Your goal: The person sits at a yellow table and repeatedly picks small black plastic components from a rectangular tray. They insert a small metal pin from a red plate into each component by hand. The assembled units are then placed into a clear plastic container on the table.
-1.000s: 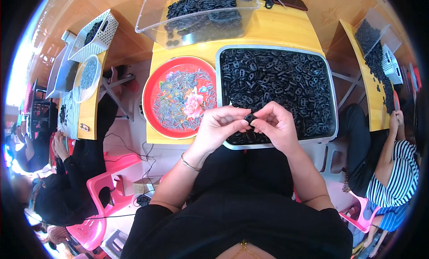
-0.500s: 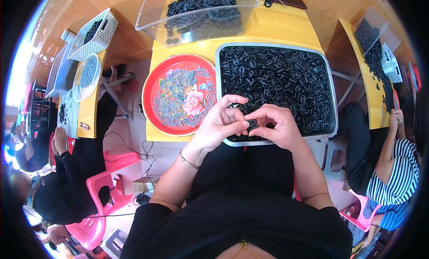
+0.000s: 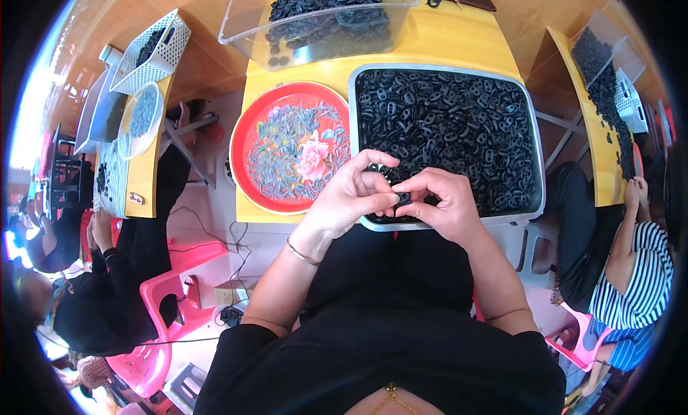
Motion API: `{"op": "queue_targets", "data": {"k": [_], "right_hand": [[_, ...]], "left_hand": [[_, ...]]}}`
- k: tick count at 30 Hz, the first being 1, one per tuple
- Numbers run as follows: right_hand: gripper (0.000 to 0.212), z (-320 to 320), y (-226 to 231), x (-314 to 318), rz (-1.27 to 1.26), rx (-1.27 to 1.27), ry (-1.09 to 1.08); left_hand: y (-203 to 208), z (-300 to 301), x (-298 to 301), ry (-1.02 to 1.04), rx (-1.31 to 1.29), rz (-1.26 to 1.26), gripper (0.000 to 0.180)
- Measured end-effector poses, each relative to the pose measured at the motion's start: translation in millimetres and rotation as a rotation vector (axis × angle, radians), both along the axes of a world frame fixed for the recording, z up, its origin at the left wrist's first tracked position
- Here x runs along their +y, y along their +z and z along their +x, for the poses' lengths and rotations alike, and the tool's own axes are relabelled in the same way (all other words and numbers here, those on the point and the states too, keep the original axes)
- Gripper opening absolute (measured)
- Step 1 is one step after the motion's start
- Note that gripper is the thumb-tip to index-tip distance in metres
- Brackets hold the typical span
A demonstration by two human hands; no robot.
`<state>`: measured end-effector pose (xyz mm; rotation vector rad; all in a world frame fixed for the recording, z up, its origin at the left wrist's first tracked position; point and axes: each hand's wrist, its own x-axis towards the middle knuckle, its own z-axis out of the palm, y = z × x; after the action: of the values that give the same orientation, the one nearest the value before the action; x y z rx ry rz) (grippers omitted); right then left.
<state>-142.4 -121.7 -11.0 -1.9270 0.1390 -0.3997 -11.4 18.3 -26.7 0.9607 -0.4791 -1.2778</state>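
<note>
Over the front edge of a metal tray [image 3: 539,157] my two hands meet. A small black oval piece with holes [image 3: 403,198], perhaps a cord lock, is pinched between them. My left hand [image 3: 356,191] grips its left side with thumb and fingertip, the index finger raised and bent above. From the other side my right hand [image 3: 446,201] presses it between thumb and index finger. More black pieces [image 3: 444,128] of the same look fill the tray. Something small shows near my left palm, too hidden to name.
Left of the tray lies a red round tray [image 3: 247,117] with small slim grey pieces and a flower print. A clear plastic bin [image 3: 315,51] of black parts stands behind. Co-workers sit at side tables [image 3: 147,178] on both sides. Pink chairs [image 3: 154,343] and cables are at left.
The whole view has shifted slightly. Both hands keep their pinch, and the black piece between them has tilted a little.
</note>
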Motion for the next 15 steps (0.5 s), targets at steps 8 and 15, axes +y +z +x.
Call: {"op": "queue_targets", "data": {"k": [8, 15], "right_hand": [[0.026, 0.5, -0.3, 2.6, 0.104, 0.065, 0.014], [0.026, 0.0, 5.0, -0.4, -0.052, 0.025, 0.045]], "left_hand": [[1.5, 1.8, 0.4, 0.008, 0.001, 0.007, 0.047], [2.6, -0.9, -0.5, 0.015, 0.017, -0.002, 0.052]]}}
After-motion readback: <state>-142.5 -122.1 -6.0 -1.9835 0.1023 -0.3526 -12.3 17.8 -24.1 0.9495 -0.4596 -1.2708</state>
